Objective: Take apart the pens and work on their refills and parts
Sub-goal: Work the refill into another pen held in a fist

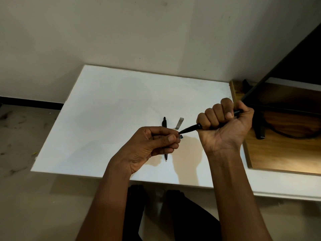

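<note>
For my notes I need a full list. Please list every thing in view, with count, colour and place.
held pen: 1, black, gripped by the right hand, tip toward the left hand
small part: 1, dark, pinched by left fingertips
lying pen: 1, black, on the table, partly behind the left hand
small case: 1, grey, on the table beside the lying pen
table: 1, white, against the wall
wooden surface: 1, brown, right of the table
metal frame: 1, black, on the wooden surface
left hand: 1, above the table
right hand: 1, above the table's right side
</note>
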